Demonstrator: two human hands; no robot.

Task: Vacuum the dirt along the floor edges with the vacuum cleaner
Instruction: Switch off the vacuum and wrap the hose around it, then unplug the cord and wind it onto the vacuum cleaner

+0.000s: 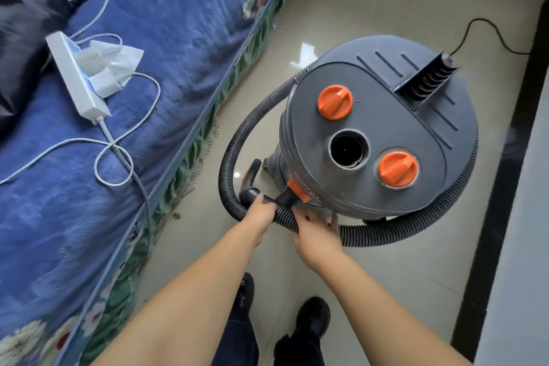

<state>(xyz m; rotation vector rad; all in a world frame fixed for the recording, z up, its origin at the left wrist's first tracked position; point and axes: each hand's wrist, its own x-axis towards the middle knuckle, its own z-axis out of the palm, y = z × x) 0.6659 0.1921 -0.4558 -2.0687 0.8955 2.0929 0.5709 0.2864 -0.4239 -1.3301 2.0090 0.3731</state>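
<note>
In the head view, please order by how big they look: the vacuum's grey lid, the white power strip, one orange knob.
1. grey lid
2. white power strip
3. orange knob

The lid sits nearer the camera, so its lead is exaggerated.

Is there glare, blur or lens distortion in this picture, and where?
Head view: window glare on the glossy floor beside the vacuum cleaner; motion blur softens the dark bedding at upper left; wide-angle bending curves the bed edge and black floor border; both hands look sharp.

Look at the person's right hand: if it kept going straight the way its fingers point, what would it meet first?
The right hand already rests on the hose; straight beyond, it would probably meet the vacuum cleaner.
</note>
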